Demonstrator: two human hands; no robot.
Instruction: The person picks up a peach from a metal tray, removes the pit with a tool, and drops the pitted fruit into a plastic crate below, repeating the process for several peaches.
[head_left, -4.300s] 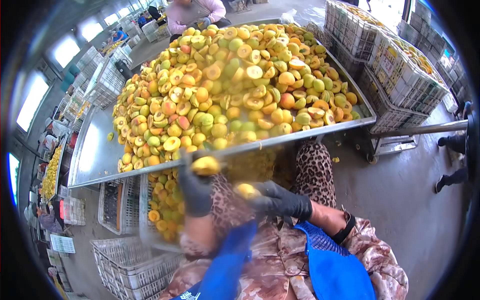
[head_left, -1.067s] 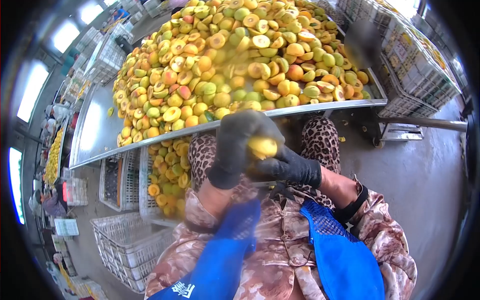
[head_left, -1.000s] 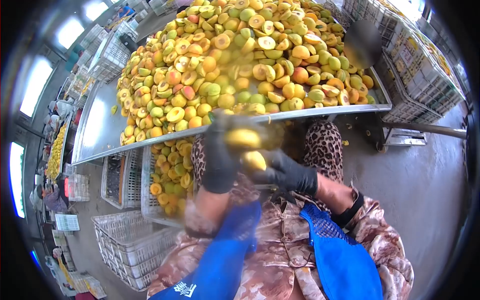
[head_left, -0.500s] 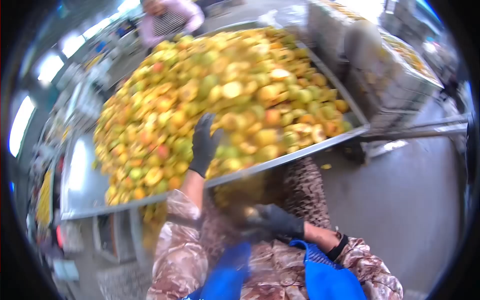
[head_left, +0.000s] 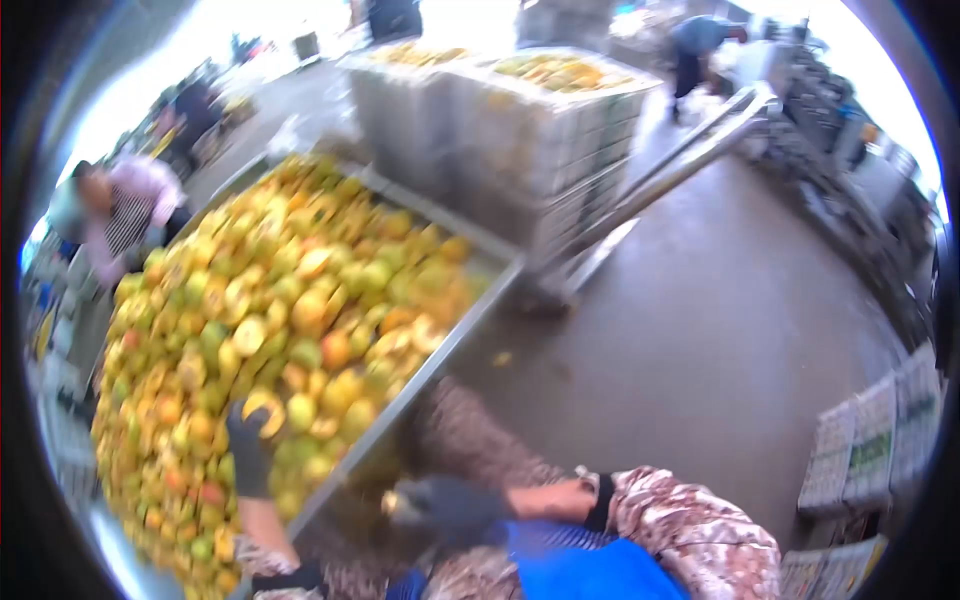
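A large heap of yellow and orange fruit [head_left: 310, 310], looking like peaches with many cut in half, fills a metal-edged table [head_left: 405, 385]. My left hand [head_left: 248, 455], in a dark glove, reaches over the heap's near side. Its fingers and thumb are closed about a peach half [head_left: 264, 412] whose cut face shows. My right hand [head_left: 450, 508], also gloved and blurred, is in front of my body beside the table's edge. Its fingers are curled round something with a small pale end [head_left: 389, 503]; the rest of that thing is hidden.
White crates [head_left: 590, 130] filled with fruit are stacked beyond the table, beside a metal bar [head_left: 670, 180]. A person in a pink sleeve [head_left: 145, 185] bends at the table's far left. Light crates [head_left: 870, 440] stand at the right on wet floor.
The view has swung right, so the table sits further left and more floor shows. My left hand, earlier spread over the fruit, is now closed on a peach half. My right hand stays low and closed.
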